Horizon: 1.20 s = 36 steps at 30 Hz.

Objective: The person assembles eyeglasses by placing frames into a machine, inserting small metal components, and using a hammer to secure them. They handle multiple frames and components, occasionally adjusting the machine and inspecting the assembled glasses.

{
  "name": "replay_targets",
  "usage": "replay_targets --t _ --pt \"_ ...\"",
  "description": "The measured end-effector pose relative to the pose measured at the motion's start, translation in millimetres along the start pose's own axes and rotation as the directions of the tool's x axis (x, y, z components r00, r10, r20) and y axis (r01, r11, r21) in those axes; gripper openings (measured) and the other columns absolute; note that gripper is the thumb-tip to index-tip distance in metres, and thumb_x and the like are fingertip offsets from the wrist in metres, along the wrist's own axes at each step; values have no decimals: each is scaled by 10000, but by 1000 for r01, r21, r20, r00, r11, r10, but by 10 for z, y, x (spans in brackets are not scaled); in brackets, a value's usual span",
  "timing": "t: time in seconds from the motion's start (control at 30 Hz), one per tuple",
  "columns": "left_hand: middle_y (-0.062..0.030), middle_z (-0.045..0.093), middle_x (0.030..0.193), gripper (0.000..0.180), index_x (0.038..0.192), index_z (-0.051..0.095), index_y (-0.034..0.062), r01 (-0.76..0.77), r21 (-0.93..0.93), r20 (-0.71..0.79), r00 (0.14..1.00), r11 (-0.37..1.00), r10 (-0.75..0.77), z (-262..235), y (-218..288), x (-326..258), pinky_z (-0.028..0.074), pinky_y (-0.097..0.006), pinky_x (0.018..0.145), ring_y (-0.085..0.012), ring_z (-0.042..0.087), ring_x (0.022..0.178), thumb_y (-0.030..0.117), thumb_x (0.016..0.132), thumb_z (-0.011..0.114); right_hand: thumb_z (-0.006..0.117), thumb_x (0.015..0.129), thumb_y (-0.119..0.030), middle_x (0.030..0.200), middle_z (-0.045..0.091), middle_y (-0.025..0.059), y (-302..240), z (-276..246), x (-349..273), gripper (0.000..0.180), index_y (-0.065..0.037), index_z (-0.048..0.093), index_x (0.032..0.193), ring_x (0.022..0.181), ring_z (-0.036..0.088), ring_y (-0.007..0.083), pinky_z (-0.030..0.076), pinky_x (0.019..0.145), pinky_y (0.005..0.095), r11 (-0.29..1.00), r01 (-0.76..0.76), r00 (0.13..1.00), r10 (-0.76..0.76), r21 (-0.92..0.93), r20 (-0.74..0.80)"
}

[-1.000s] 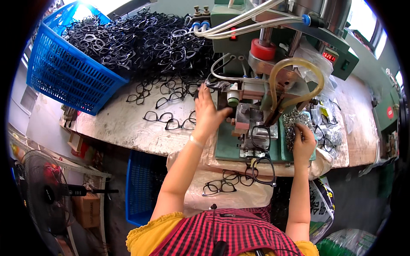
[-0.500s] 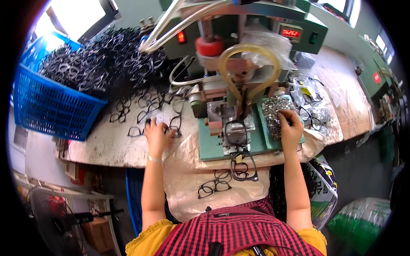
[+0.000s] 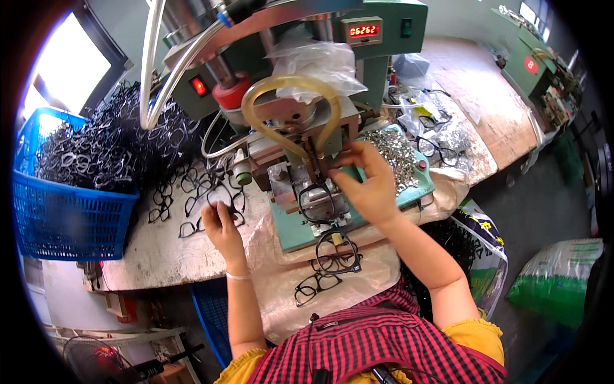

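My right hand (image 3: 369, 189) reaches in beside the press head (image 3: 313, 163) of the green bench machine, thumb and fingers closed toward each other; whatever they pinch is too small to make out. Under the head, a black eyeglass frame (image 3: 318, 203) sits on the metal fixture, its other rim hanging toward me. On the left, my left hand (image 3: 224, 238) has its fingers bent together at a black eyeglass frame (image 3: 238, 218) on the table. Several more loose frames (image 3: 195, 182) lie just beyond it. Two frames (image 3: 309, 289) rest on the brown sheet before the machine.
A green tray (image 3: 422, 185) of small shiny metal parts stands right of the fixture. The blue basket (image 3: 70, 221) and a heap of black frames (image 3: 160, 128) fill the left. Clear plastic bags (image 3: 320, 64) hang on the machine, near a looped yellow hose (image 3: 249, 96).
My right hand has gone from the metal parts in the tray leftward to the press head. My left hand's spread fingers have drawn together at a frame. The whole view has shifted and tilted.
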<state>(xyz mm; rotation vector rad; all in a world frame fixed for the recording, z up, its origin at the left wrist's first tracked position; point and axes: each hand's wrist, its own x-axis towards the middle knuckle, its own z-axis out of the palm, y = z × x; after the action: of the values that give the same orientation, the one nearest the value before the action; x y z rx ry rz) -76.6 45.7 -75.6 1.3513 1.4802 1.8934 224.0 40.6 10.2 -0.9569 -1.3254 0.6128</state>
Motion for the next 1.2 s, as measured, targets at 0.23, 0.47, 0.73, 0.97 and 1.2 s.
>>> replay_targets --t 0.23,0.47,0.73,0.97,1.2 --pt "-164 656 1036 159 1109 565 -2 -159 -520 -1 983 840 185 234 814 -81 597 -352 772 -231 659 905 136 1056 506 732 798 -33 895 715 58 21 94 -43 486 4 542 1243 898 645 123 458 918 270 975 -140 990 134 170 45" --pt "-217 656 1049 152 1111 507 -2 -429 -355 150 851 831 503 564 1662 210 570 -347 697 -273 669 887 134 1065 455 701 806 -28 1034 711 90 -281 129 -113 569 11 484 1330 1031 649 165 450 971 322 958 -194 979 174 211 111" --pt "-78 749 946 86 920 698 86 -776 -206 535 421 596 733 664 1432 -314 555 -435 833 -228 718 836 89 842 732 751 775 -151 1266 629 211 591 -642 -8 252 -68 731 1012 1288 518 391 424 1069 477 609 93 994 -14 -788 106" --pt "-38 743 1015 198 925 728 125 -795 -202 594 365 572 717 734 1333 -317 546 -453 854 -234 638 792 123 744 808 770 770 -157 1246 634 225 847 -814 -73 168 -81 746 917 1287 516 401 420 1071 468 634 103 995 -79 -766 67" --pt "-107 713 1154 349 1118 694 92 -738 -41 490 572 673 657 588 1121 -693 491 -482 1016 -312 664 1069 29 779 744 645 918 -76 1131 704 185 831 -789 -125 170 -37 741 1053 1122 645 332 479 994 385 797 14 998 -46 -604 -37"
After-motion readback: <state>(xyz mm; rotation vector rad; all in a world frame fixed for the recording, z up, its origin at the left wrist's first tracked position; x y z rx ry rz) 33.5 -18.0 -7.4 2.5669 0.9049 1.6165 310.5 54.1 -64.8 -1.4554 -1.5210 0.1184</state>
